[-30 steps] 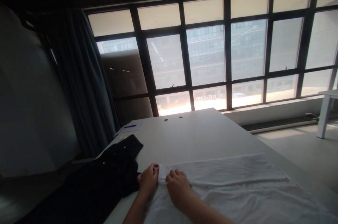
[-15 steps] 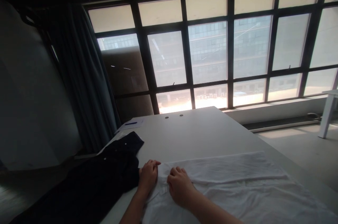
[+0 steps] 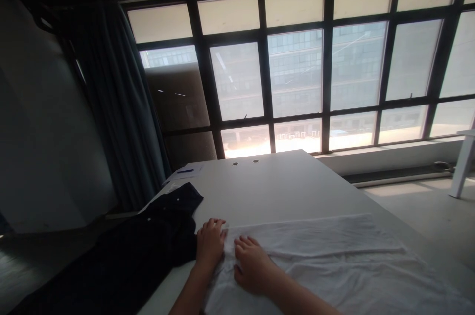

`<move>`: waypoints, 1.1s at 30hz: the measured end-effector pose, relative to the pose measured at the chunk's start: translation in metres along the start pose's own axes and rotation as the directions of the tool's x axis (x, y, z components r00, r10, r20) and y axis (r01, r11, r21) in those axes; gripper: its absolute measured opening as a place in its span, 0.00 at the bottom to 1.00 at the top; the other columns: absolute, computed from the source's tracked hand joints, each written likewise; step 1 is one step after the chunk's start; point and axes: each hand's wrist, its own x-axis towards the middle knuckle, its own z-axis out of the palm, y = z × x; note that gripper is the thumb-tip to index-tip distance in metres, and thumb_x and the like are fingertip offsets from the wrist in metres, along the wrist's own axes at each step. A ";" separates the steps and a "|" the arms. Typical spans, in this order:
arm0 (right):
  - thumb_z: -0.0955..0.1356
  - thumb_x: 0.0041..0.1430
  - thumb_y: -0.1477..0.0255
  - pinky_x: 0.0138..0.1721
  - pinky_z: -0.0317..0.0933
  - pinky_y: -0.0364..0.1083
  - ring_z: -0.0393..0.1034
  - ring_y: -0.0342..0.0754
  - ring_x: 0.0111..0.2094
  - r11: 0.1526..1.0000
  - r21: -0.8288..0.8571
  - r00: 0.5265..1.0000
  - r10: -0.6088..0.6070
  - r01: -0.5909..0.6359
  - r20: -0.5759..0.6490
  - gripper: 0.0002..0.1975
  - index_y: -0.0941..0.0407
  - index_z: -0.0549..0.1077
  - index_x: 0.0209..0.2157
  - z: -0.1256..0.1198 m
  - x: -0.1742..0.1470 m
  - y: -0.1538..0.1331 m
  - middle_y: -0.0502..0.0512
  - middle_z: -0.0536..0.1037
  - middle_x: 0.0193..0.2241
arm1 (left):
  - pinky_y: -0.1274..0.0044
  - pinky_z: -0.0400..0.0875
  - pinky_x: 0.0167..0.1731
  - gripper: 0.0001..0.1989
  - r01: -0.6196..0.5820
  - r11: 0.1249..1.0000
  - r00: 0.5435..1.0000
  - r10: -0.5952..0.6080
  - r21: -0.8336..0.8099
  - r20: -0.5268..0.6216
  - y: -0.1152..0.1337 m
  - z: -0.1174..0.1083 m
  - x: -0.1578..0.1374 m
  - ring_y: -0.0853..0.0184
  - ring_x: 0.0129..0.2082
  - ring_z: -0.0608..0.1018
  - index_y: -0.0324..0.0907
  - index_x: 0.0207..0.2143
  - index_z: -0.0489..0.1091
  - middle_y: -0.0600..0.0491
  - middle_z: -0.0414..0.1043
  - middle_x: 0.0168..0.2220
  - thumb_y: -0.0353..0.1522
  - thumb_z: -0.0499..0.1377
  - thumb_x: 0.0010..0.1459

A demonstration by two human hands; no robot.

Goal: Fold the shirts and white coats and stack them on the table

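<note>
A white cloth (image 3: 334, 245), wrinkled and spread flat, covers the near right part of the white table (image 3: 282, 186). My left hand (image 3: 211, 238) rests at the cloth's left edge, its fingers spread a little and nothing visible in them. Just to its right, my right hand (image 3: 252, 260) lies palm down on the cloth with the fingers stretched forward and slightly apart. What is under both palms is hidden. A dark garment (image 3: 148, 245) with small white dots like buttons lies to the left, close against my left hand and hanging past the table's left side.
On the far left corner of the table are papers (image 3: 193, 170) with a blue pen (image 3: 185, 171). Two round holes are set near the table's far edge. Behind stand a large framed window (image 3: 295, 72) and a dark curtain (image 3: 118, 107). Another white table's leg (image 3: 462, 166) shows at right.
The fingers of my right hand have loosened from a curl on the cloth and now lie straighter. My left hand has shifted slightly up, with its fingers a bit more spread.
</note>
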 end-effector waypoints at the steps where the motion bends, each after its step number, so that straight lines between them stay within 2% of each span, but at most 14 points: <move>1: 0.67 0.55 0.69 0.67 0.43 0.52 0.58 0.56 0.64 1.000 0.014 1.000 -0.002 0.002 -0.002 0.27 0.60 0.70 0.57 0.001 0.000 0.000 0.64 0.70 0.61 | 0.68 0.59 0.57 0.19 -0.049 0.999 0.999 0.049 -0.003 0.006 0.008 -0.001 -0.001 0.59 0.56 0.70 0.46 0.53 0.72 0.48 0.71 0.54 0.28 0.52 0.62; 4: 0.65 0.54 0.74 0.63 0.50 0.49 0.67 0.53 0.58 0.994 0.044 0.994 0.099 -0.098 -0.033 0.22 0.56 0.75 0.51 0.001 0.006 0.003 0.60 0.78 0.53 | 0.74 0.59 0.60 0.24 -0.178 0.984 0.977 0.180 -0.027 0.117 0.033 0.001 -0.005 0.64 0.57 0.71 0.43 0.57 0.69 0.48 0.71 0.57 0.25 0.47 0.61; 5: 0.63 0.56 0.75 0.60 0.55 0.49 0.71 0.52 0.54 0.985 0.043 0.984 0.169 -0.167 -0.048 0.19 0.55 0.78 0.47 0.001 0.009 0.005 0.59 0.81 0.48 | 0.75 0.59 0.60 0.25 -0.192 0.981 0.967 0.195 -0.033 0.163 0.041 0.004 -0.007 0.65 0.58 0.72 0.42 0.59 0.68 0.47 0.71 0.58 0.25 0.46 0.62; 7: 0.59 0.60 0.78 0.53 0.61 0.49 0.75 0.52 0.46 0.952 0.031 0.948 0.306 -0.305 -0.091 0.19 0.56 0.79 0.42 -0.002 0.013 0.011 0.60 0.82 0.41 | 0.75 0.59 0.61 0.26 -0.193 0.981 0.953 0.196 -0.034 0.232 0.050 0.010 -0.012 0.64 0.62 0.69 0.38 0.63 0.64 0.45 0.68 0.62 0.29 0.45 0.65; 9: 0.57 0.61 0.79 0.53 0.61 0.50 0.75 0.53 0.47 0.930 0.016 0.920 0.365 -0.367 -0.140 0.21 0.58 0.78 0.46 -0.004 0.015 0.019 0.64 0.81 0.44 | 0.70 0.55 0.65 0.28 -0.216 0.976 0.934 0.207 0.000 0.290 0.053 0.017 -0.018 0.61 0.67 0.62 0.34 0.66 0.60 0.43 0.61 0.67 0.34 0.44 0.67; 11: 0.59 0.61 0.76 0.59 0.56 0.52 0.69 0.55 0.57 0.932 0.002 0.920 0.359 -0.363 -0.160 0.22 0.59 0.74 0.53 -0.004 0.013 0.026 0.66 0.76 0.54 | 0.64 0.49 0.68 0.31 -0.244 0.968 0.911 0.209 0.055 0.356 0.052 0.021 -0.022 0.57 0.71 0.55 0.33 0.69 0.55 0.43 0.51 0.70 0.37 0.43 0.68; 14: 0.57 0.67 0.68 0.68 0.38 0.58 0.51 0.57 0.69 0.951 -0.068 0.952 0.297 -0.302 -0.078 0.26 0.59 0.65 0.64 -0.001 0.006 0.037 0.64 0.63 0.66 | 0.59 0.46 0.68 0.33 -0.250 0.961 0.903 0.188 0.118 0.388 0.048 0.024 -0.025 0.52 0.72 0.50 0.34 0.70 0.52 0.42 0.45 0.72 0.41 0.41 0.68; 16: 0.54 0.70 0.60 0.69 0.29 0.62 0.41 0.58 0.71 0.951 -0.126 0.958 0.285 -0.282 0.010 0.31 0.59 0.57 0.68 -0.002 0.001 0.045 0.63 0.54 0.70 | 0.57 0.44 0.68 0.34 -0.230 0.964 0.916 0.168 0.135 0.364 0.046 0.024 -0.025 0.50 0.72 0.49 0.37 0.70 0.51 0.42 0.43 0.72 0.45 0.41 0.68; 19: 0.51 0.69 0.50 0.69 0.25 0.64 0.34 0.59 0.72 0.946 -0.172 0.951 0.294 -0.274 0.100 0.38 0.59 0.50 0.71 -0.015 -0.010 0.064 0.62 0.46 0.72 | 0.56 0.42 0.68 0.37 -0.189 0.972 0.930 0.130 0.142 0.343 0.046 0.024 -0.027 0.48 0.72 0.48 0.40 0.71 0.50 0.41 0.43 0.72 0.49 0.43 0.66; 23: 0.51 0.68 0.47 0.69 0.28 0.60 0.34 0.57 0.72 0.942 -0.185 0.939 0.309 -0.280 0.151 0.41 0.59 0.48 0.71 -0.056 -0.040 0.107 0.62 0.43 0.72 | 0.57 0.40 0.68 0.38 -0.151 0.982 0.935 0.103 0.117 0.341 0.047 0.023 -0.027 0.49 0.72 0.46 0.38 0.71 0.49 0.40 0.42 0.72 0.51 0.44 0.66; 26: 0.51 0.67 0.46 0.70 0.30 0.59 0.33 0.57 0.72 0.881 -0.261 0.888 0.439 -0.395 0.136 0.42 0.60 0.49 0.71 -0.093 -0.075 0.153 0.62 0.43 0.72 | 0.57 0.38 0.68 0.39 -0.122 0.988 0.933 0.083 0.091 0.350 0.047 0.021 -0.027 0.48 0.72 0.44 0.41 0.71 0.49 0.42 0.40 0.73 0.51 0.45 0.65; 28: 0.52 0.66 0.48 0.70 0.31 0.57 0.34 0.57 0.72 0.824 -0.318 0.852 0.517 -0.469 0.081 0.41 0.60 0.49 0.71 -0.115 -0.102 0.188 0.60 0.45 0.72 | 0.55 0.39 0.68 0.38 -0.107 0.991 0.933 0.073 0.076 0.353 0.047 0.019 -0.028 0.46 0.72 0.43 0.45 0.71 0.49 0.44 0.40 0.73 0.53 0.46 0.64; 31: 0.53 0.65 0.47 0.69 0.31 0.60 0.33 0.58 0.72 0.710 -0.383 0.784 0.617 -0.591 -0.068 0.41 0.57 0.51 0.71 -0.139 -0.147 0.239 0.58 0.46 0.72 | 0.55 0.41 0.67 0.39 -0.090 0.993 0.933 0.060 0.070 0.355 0.044 0.015 -0.029 0.45 0.72 0.42 0.48 0.71 0.49 0.47 0.41 0.73 0.55 0.45 0.64; 33: 0.53 0.64 0.48 0.69 0.33 0.62 0.36 0.60 0.72 0.610 -0.403 0.711 0.682 -0.682 -0.172 0.41 0.56 0.50 0.71 -0.149 -0.175 0.269 0.57 0.45 0.72 | 0.56 0.42 0.67 0.39 -0.091 0.993 0.932 0.059 0.072 0.358 0.040 0.013 -0.030 0.46 0.72 0.43 0.48 0.71 0.50 0.47 0.42 0.73 0.56 0.45 0.63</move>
